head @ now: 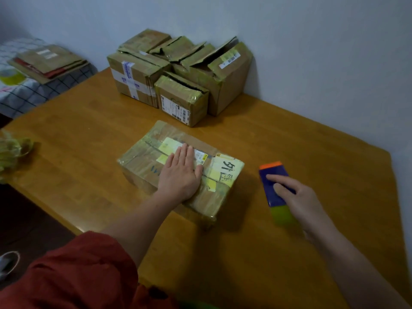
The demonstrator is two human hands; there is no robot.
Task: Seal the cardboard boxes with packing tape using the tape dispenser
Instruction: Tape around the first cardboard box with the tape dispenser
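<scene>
the left hand [181,172] lies flat, fingers straight, pressing the top of the cardboard box [142,161] at the middle of the table [89,121]. to its right the tape dispenser [269,198] lies on the table under the right hand [298,197]; blur hides whether those fingers grip it or merely rest there. a loose hold could drop the dispenser on lifting, and the box's glossy old tape may let it slide under the palm.
</scene>
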